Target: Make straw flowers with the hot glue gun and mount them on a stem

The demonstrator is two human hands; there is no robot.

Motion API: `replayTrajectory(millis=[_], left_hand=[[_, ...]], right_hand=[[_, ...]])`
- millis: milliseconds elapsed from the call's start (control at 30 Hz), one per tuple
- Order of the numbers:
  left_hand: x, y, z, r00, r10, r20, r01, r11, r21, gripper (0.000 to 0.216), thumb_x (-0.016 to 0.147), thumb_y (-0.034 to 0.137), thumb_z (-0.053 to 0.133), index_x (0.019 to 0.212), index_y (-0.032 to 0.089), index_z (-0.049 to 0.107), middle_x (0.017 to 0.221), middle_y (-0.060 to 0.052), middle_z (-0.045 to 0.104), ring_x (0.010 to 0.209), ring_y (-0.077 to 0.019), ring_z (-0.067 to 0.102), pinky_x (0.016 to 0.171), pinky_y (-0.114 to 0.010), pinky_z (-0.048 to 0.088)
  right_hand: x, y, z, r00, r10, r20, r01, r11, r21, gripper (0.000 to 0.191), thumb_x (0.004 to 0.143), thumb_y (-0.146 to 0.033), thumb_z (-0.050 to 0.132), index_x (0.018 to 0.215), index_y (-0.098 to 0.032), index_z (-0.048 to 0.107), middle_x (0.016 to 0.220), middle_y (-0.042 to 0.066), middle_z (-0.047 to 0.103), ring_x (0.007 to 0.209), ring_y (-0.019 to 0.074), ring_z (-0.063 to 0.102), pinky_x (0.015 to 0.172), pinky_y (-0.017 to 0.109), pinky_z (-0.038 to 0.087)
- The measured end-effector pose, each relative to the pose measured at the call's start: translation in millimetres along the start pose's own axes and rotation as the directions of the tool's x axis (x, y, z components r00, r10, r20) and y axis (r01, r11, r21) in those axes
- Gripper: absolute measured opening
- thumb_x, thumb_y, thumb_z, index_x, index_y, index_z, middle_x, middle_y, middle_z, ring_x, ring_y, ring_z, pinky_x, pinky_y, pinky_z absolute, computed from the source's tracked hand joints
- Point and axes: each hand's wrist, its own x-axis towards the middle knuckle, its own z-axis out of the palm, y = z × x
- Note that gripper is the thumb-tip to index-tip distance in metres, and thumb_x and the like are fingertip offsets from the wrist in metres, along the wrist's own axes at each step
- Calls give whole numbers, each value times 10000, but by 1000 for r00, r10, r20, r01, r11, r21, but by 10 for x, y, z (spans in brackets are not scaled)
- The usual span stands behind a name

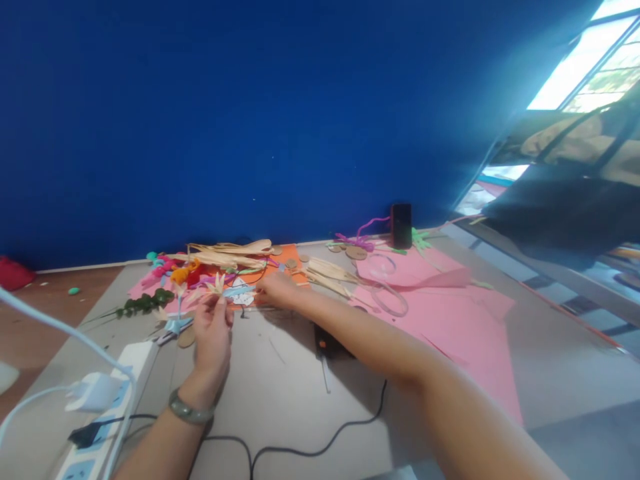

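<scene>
My left hand (213, 327), with a bracelet on its wrist, is closed in a pinch on a small cream-coloured flower (217, 285) with pointed petals. My right hand (276, 291) reaches across from the right, low over an orange sheet (290, 255). Its fingers look closed, and I cannot make out what is in them. Between the hands lies a white lacy piece (244, 298) with a light blue strip (239, 291) on it. Left of my left hand are a light blue bow (176, 325) and a sprig of green leaves (145, 302).
Bundles of pale flat strips (233, 252) lie at the back. Pink sheets (465, 333) and clear tape rings (390, 300) are on the right; a dark phone (401, 227) leans on the blue wall. A white power strip (120, 387) and black cable (320, 453) lie in front.
</scene>
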Motion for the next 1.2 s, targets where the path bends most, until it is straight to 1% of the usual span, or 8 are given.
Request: replayTrajectory(millis=[100,333,500,600,733,900,1067,1200], left_hand=[[-42,-5,33,998,-55,31,56,998,-25,275,725,311,711,878,176,527,763,12,632,439,-32,442,372,-147,266],[-93,22,103,957,-177,229,203,974,-96,249,700,281,734,806,169,538,692,9,634,460,-53,474,395,-150,322],[-146,70,116,909,-227,350,277,956,-99,200,720,255,716,815,179,557,744,3,653,474,-56,499,422,-161,356],[-170,102,126,894,-251,371,312,943,-115,198,705,242,726,811,180,571,736,6,651,469,-56,496,432,-169,372],[-192,126,136,892,-259,371,328,934,-138,189,694,239,736,802,178,594,728,6,648,472,-61,495,429,-177,383],[-192,144,134,900,-250,358,314,940,-132,186,694,249,737,801,172,606,724,5,652,485,-66,503,439,-183,393],[-97,128,102,971,-171,170,198,966,-163,281,641,252,776,836,161,595,734,-6,681,471,-60,506,433,-173,377],[-42,98,82,981,-163,108,181,964,-193,312,620,243,791,842,158,589,714,-4,685,460,-56,510,411,-164,343]], right_hand=[[157,-109,28,999,17,29,-14,997,-78,205,804,-283,589,860,-142,727,902,147,728,863,273,665,702,297,451],[262,-228,13,999,-10,52,17,991,-132,180,751,-240,659,855,-101,708,905,190,721,931,295,661,797,330,475],[139,-163,-31,998,50,-42,-51,999,-13,126,743,-204,635,760,-97,699,838,187,721,862,296,665,744,330,470],[9,-55,-68,988,109,-113,-93,986,135,119,749,-166,594,794,-110,688,812,134,722,773,236,656,666,283,459],[-171,74,-77,984,120,-131,-65,931,360,121,786,-145,560,837,-108,663,746,44,704,638,118,607,561,183,427],[-237,134,-53,981,154,-118,-69,846,528,123,794,-159,557,832,-97,656,699,17,681,564,81,557,511,159,410],[-122,135,-55,978,197,-67,-127,820,557,92,714,-76,579,717,-108,666,640,2,660,560,80,543,519,156,398],[-46,108,-54,968,246,-44,-191,843,503,91,694,-78,593,728,-113,669,660,7,663,599,94,553,530,165,388]])
